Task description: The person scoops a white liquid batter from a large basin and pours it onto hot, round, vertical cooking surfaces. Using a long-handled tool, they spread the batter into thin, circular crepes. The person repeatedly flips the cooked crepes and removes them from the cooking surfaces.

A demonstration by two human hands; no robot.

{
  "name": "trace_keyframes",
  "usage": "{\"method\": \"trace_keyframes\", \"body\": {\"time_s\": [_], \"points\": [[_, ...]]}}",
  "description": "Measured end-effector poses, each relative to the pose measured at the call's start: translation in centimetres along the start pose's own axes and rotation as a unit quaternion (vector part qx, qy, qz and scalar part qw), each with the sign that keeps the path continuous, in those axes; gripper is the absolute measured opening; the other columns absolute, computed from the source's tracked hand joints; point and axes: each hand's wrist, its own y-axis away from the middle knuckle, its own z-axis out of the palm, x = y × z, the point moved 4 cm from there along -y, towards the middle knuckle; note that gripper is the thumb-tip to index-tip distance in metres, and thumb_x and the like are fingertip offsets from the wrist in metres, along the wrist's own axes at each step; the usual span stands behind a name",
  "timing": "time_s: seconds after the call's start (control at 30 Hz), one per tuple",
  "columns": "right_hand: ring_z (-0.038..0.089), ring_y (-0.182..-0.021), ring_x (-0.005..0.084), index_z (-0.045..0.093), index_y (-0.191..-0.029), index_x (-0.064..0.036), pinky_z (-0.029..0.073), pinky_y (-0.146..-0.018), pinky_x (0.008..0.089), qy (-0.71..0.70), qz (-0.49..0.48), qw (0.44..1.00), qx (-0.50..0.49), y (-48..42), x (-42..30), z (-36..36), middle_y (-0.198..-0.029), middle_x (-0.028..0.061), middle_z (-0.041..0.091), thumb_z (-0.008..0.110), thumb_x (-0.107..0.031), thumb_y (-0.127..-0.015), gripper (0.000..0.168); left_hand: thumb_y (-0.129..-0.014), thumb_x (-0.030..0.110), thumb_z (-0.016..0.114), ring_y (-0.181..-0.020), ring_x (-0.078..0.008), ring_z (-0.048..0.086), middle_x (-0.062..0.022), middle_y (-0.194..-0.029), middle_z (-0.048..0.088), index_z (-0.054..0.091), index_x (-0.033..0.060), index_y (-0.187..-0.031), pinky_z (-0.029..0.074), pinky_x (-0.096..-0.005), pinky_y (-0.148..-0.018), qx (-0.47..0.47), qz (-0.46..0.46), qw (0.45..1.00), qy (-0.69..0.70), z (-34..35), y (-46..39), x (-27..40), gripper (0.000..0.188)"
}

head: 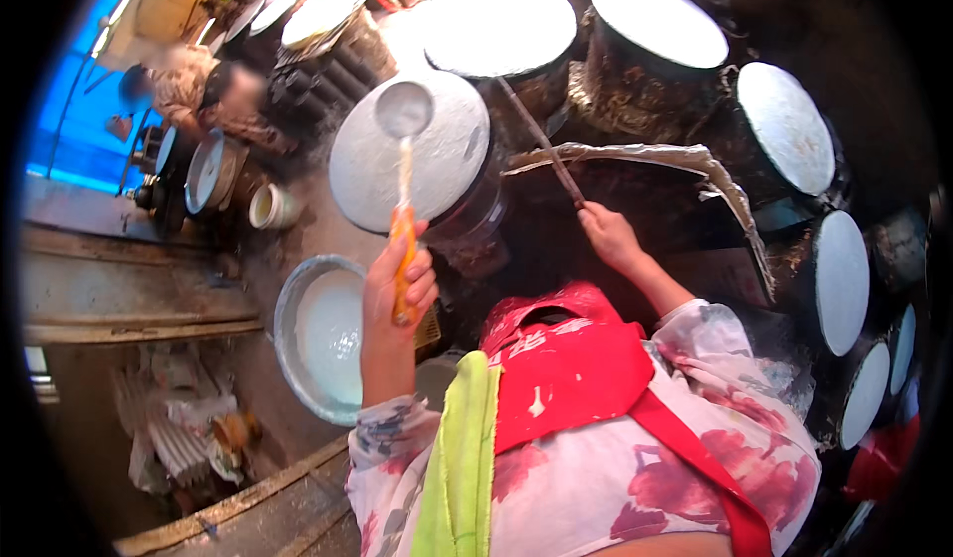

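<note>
My left hand [400, 278] grips the orange handle of a ladle [404, 170]. Its round bowl is over a round griddle [365, 177] with a whitish, textured top; I cannot tell whether the two touch. In my right hand [610, 238] is a long, thin stick [543, 136], whose far end reaches the near rim of a brightly lit round griddle [514, 32]. A wide metal basin [327, 333] of milky white liquid stands left of my left forearm. My red apron [573, 393] bears white splashes and writing, and a lime-green cloth [454, 460] hangs beside it.
More round white-topped drum stoves [659, 24] curve around to the right, including another drum stove [841, 281]. A torn, foil-edged board [648, 155] stands upright before my right hand. Another person [186, 84] is at the upper left, near a white bucket [272, 207]. Wooden ledges [141, 330] run along the left.
</note>
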Motion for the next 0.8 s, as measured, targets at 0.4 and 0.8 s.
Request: {"method": "trace_keyframes", "body": {"time_s": [0.4, 0.8], "points": [[0.038, -0.049, 0.0032, 0.058, -0.108, -0.004, 0.031, -0.043, 0.0217, -0.26, 0.043, 0.957, -0.118, -3.0, 2.7, 3.6, -0.059, -0.0063, 0.041, 0.047, -0.026, -0.096, 0.027, -0.092, 0.019, 0.054, -0.037, -0.0111, 0.044, -0.0028, -0.06, 0.047, 0.044, 0.0081, -0.112, 0.037, -0.0225, -0.033, 0.11, 0.052, 0.965, -0.231, -0.3, -8.9, -7.4, 0.025], [0.045, -0.055, 0.005, 0.058, -0.11, -0.004, 0.038, -0.049, 0.0232, -0.291, 0.058, 0.947, -0.125, -0.2, 4.1, 7.1, -0.062, -0.0041, 0.047, 0.048, -0.027, -0.095, 0.03, -0.093, 0.018, 0.052, -0.038, -0.0086, 0.043, -0.0017, -0.061, 0.046, 0.042, 0.0028, -0.117, 0.038, -0.0216, -0.033, 0.148, 0.114, 0.938, -0.292, -3.0, -9.8, -11.4, 0.031]]}}
